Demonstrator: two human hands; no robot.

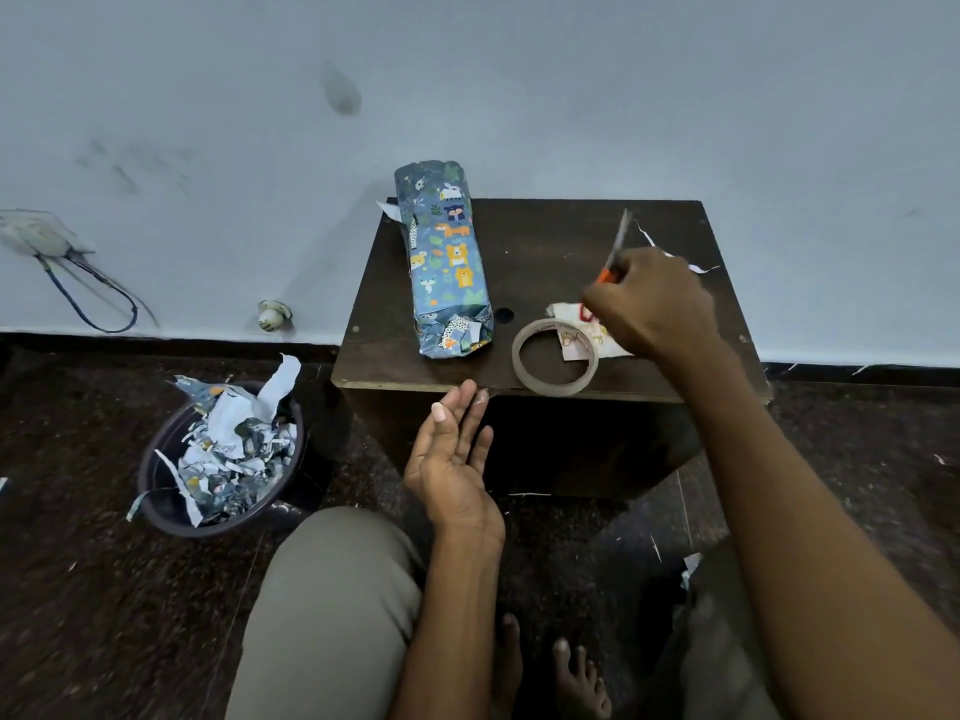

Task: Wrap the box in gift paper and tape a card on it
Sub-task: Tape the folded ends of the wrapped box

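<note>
My right hand (652,304) is curled round a pair of scissors (618,246), gripping the orange handle while the grey blades stick up and away toward twelve o'clock; the blades look blurred. That hand hovers over a white card (576,337) with red and orange lettering, which lies flat on the table (545,241) and is partly hidden beneath my knuckles. Just at the card's seven o'clock sits a ring of clear tape (555,364), lying flat near the table's front edge and overlapping the card's corner. My left hand (453,459) is lower, in front of the table, palm turned up with fingers straight and loosely together, holding nothing; its fingertips reach the table's front edge. At ten o'clock from the tape lies the wrapped box (448,262), long and narrow, covered in blue paper printed with animals, lengthwise from front to back, its far end against the wall (519,96). Its near end shows crumpled folds. A thin white paper scrap (698,267) lies beyond my right hand. On the floor (78,511), at eight o'clock from the table, a dark bowl (156,485) holds torn paper offcuts (234,444).
</note>
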